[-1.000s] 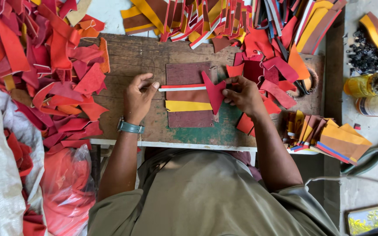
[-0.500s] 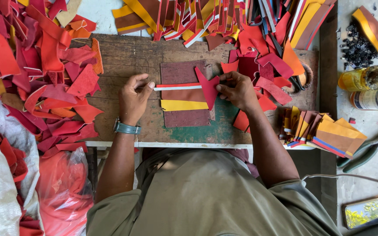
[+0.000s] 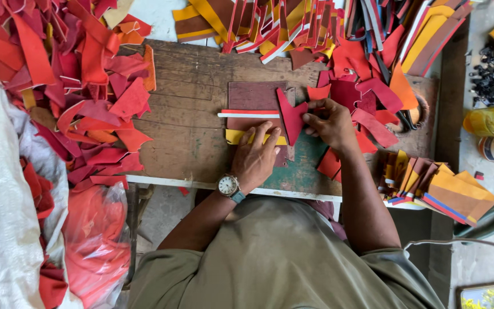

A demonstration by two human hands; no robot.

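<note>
Nearest you, the workbench (image 3: pixel 190 154) has bare wood along its front edge, left of your hands. Your left hand (image 3: pixel 255 157) lies flat, fingers spread, pressing one yellow strip (image 3: pixel 234 136) on the maroon panel (image 3: pixel 254 96). Your right hand (image 3: pixel 330 123) pinches one red arrow-shaped piece (image 3: pixel 290 117) over that panel. Red scraps (image 3: pixel 75 86) crowd the left; striped strips (image 3: pixel 293 23) block the far edge.

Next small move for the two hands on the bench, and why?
Probably press the red cutout flat onto the maroon panel. The right hand pinches its edge, the left hand pins the yellow strip, and the cutout lies across the striped stack, seemingly not yet settled.
</note>
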